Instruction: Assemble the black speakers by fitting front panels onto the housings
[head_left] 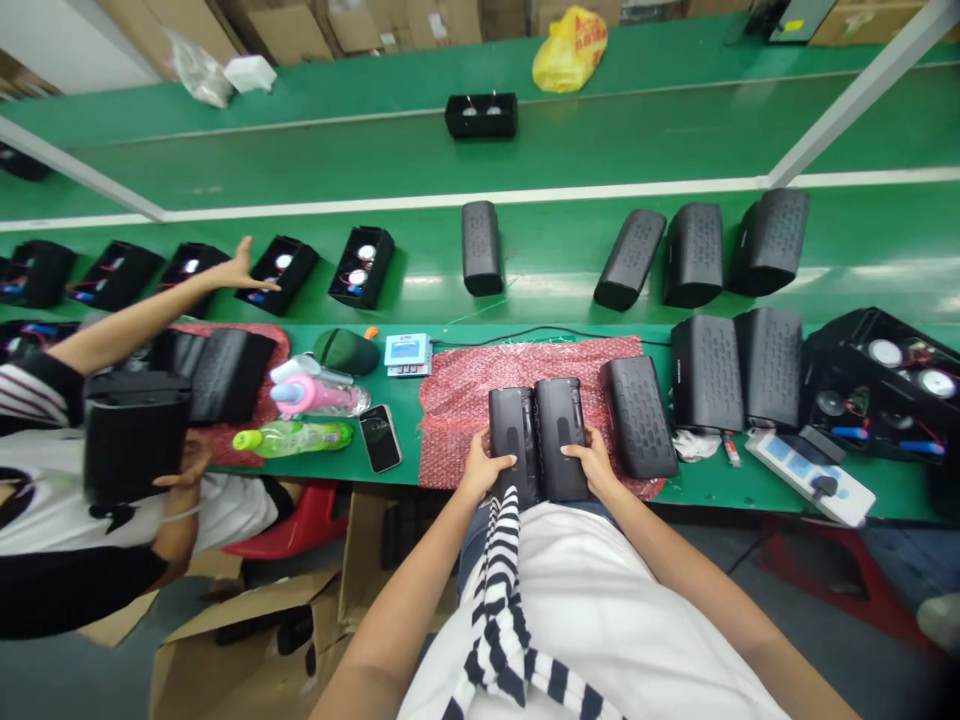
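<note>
Two black speaker housings stand side by side at the front edge of the pink bubble wrap (457, 400). My left hand (482, 468) is wrapped round the outer side of the left housing (512, 425), its thumb on the face. Around the right housing (561, 430) my right hand (594, 462) is closed in the same way, thumb on the face. Just right of them a black speaker with a patterned grille (639, 418) lies on the wrap.
At the left, a co-worker holds a black speaker (135, 435) and stretches a hand (244, 272) over open housings. A phone (381, 438), green bottle (292, 438) and small meter (407, 350) lie left. Speakers (707, 370) and a power strip (810, 475) are right.
</note>
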